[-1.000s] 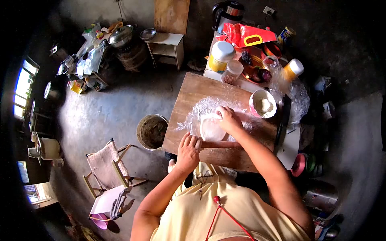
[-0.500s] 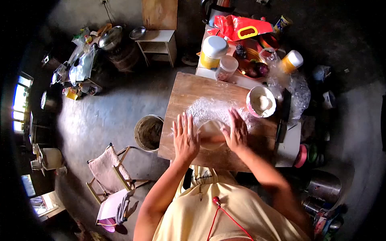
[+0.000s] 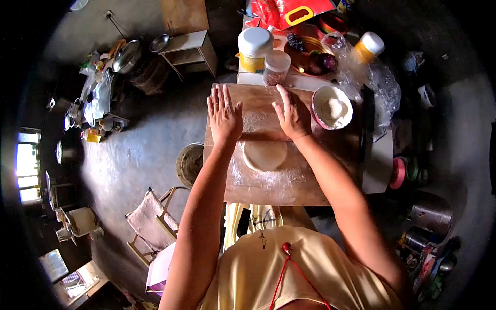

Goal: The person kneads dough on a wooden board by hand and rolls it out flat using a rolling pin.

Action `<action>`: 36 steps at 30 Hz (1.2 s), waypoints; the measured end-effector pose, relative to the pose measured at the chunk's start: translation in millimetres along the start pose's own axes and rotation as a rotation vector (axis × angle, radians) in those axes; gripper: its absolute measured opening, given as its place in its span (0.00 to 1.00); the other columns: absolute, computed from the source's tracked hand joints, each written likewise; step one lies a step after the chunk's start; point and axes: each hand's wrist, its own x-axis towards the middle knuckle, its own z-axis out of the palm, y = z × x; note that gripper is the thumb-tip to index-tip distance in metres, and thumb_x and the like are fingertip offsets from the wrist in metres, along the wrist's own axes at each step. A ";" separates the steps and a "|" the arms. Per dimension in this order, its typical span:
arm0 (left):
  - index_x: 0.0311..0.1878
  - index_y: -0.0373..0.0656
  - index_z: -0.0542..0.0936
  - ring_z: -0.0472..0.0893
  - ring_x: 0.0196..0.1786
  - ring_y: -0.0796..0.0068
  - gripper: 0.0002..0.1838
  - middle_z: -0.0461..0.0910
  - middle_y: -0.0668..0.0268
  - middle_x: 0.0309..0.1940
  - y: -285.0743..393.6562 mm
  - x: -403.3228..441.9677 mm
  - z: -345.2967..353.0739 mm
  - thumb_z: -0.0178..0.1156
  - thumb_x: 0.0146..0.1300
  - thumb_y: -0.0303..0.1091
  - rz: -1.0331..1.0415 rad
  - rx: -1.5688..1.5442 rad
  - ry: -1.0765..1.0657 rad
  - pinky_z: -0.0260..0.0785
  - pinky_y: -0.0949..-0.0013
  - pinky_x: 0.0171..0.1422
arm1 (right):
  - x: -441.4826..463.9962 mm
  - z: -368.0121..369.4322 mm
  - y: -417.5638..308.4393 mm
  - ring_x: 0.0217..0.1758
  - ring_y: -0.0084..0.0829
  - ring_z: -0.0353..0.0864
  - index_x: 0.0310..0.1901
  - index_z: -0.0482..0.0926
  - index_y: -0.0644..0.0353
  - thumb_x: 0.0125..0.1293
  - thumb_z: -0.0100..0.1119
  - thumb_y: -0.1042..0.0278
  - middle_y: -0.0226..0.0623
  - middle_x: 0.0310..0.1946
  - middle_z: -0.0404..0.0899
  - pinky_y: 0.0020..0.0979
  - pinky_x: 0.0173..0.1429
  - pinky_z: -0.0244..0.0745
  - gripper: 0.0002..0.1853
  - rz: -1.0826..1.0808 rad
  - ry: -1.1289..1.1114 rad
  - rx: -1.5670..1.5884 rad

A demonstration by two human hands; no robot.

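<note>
My left hand (image 3: 226, 120) lies flat over the left end of a wooden rolling pin (image 3: 264, 136), fingers stretched out and pointing away from me. At the pin's right end rests my right hand (image 3: 294, 116), palm down, its fingers extended and thumb apart. Neither hand wraps round the pin. Under and just nearer to me than the pin is a round, pale sheet of dough (image 3: 265, 156). It lies on a wooden board (image 3: 315, 178) dusted with flour. On the board's right side, a bowl (image 3: 332, 107) holds white flour and a pale lump.
Beyond the board stand a white-lidded jar (image 3: 255, 49), a clear container (image 3: 277, 67) and a plate of dark vegetables (image 3: 312, 61). A dark long-bladed knife (image 3: 367, 126) lies along the right edge. A bucket (image 3: 190, 164) and a folding chair (image 3: 152, 219) are at left.
Both hands have pushed forward with the rolling pin, away from my body. More of the dough now shows on my side of the pin. The camera view has shifted too.
</note>
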 end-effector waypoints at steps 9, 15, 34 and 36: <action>0.74 0.32 0.55 0.50 0.79 0.48 0.35 0.52 0.43 0.76 27.3 -162.5 -82.1 0.46 0.72 0.45 -0.005 -0.059 -0.308 0.40 0.52 0.81 | -135.5 -55.9 -59.4 0.80 0.53 0.44 0.76 0.48 0.64 0.70 0.51 0.47 0.60 0.76 0.44 0.53 0.80 0.37 0.42 0.103 -0.403 -0.150; 0.75 0.36 0.56 0.51 0.79 0.49 0.35 0.51 0.49 0.77 26.5 -183.1 -78.1 0.45 0.71 0.46 -0.122 -0.071 -0.317 0.39 0.51 0.81 | -109.1 -63.8 -59.3 0.82 0.48 0.39 0.77 0.48 0.61 0.68 0.53 0.46 0.47 0.79 0.42 0.49 0.82 0.36 0.43 -0.071 -0.563 -0.145; 0.76 0.37 0.56 0.52 0.79 0.51 0.36 0.52 0.47 0.76 7.5 -150.8 -65.9 0.49 0.70 0.44 0.042 -0.093 -0.318 0.39 0.53 0.82 | -106.8 -39.1 -50.0 0.80 0.60 0.42 0.76 0.44 0.69 0.67 0.52 0.43 0.65 0.76 0.42 0.53 0.80 0.37 0.48 -0.002 -0.390 -0.139; 0.76 0.37 0.55 0.53 0.78 0.52 0.36 0.52 0.48 0.76 10.1 -178.1 -91.4 0.50 0.69 0.43 0.102 -0.147 -0.457 0.41 0.54 0.81 | -137.1 -61.4 -66.9 0.79 0.59 0.44 0.75 0.48 0.68 0.67 0.54 0.47 0.64 0.76 0.43 0.53 0.80 0.39 0.45 -0.006 -0.426 -0.098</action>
